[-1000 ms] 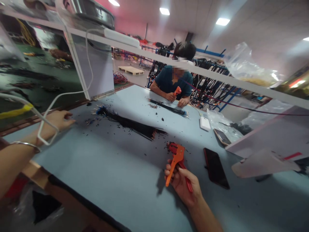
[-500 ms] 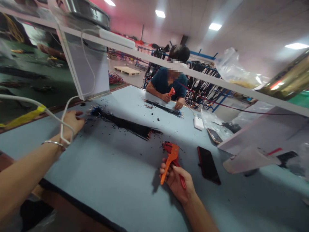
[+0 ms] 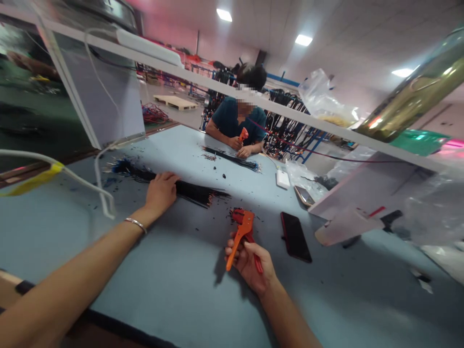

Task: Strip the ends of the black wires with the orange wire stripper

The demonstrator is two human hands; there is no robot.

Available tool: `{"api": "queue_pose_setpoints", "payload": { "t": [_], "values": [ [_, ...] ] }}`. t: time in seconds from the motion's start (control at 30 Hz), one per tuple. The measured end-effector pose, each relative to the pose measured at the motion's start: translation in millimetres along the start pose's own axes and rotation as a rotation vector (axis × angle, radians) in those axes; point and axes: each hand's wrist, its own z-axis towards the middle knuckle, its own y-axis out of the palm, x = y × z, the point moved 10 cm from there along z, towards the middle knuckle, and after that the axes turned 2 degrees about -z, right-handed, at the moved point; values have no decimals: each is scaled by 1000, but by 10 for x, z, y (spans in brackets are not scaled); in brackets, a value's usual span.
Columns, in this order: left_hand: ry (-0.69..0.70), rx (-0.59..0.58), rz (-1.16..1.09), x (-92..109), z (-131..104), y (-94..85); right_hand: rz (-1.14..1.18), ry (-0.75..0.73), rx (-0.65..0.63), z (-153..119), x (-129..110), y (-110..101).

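Observation:
A long bundle of thin black wires [image 3: 194, 192] lies across the table, with blue and silvery ends at its left and coppery ends at its right. On the middle of that bundle rests my left hand [image 3: 161, 193], its fingers reaching over the wires; whether they grip any is hidden. My right hand [image 3: 250, 263] is wrapped round the handles of an orange and red wire stripper [image 3: 242, 232]. The tool's red head points away from me, just short of the bundle's right end, above small black scraps.
Across the table [image 3: 174, 280] a person [image 3: 239, 118] holds a similar orange tool over another wire bundle [image 3: 232, 158]. To the right are a dark phone [image 3: 296, 237], a second phone [image 3: 304, 195] and a white box [image 3: 282, 179]. A white cable [image 3: 72, 171] hangs at left.
My left hand has moved right from beyond the bundle's left end onto its middle. My right hand still holds the tool. The view has shifted a little to the right.

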Motion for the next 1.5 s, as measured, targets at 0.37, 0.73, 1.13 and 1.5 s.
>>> {"api": "queue_pose_setpoints", "payload": {
  "t": [0.37, 0.73, 1.13, 1.5],
  "values": [
    [58, -137, 226, -129, -124, 225, 20, 15, 8, -14, 7, 13],
    [73, -115, 296, -238, -55, 48, -17, 2, 34, -20, 0, -22],
    [-52, 27, 197, -404, -64, -117, -7, 8, 50, -24, 3, -38],
    [-192, 67, 198, -624, -98, -148, -6, 8, 44, -17, 9, -41]
  ]
}}
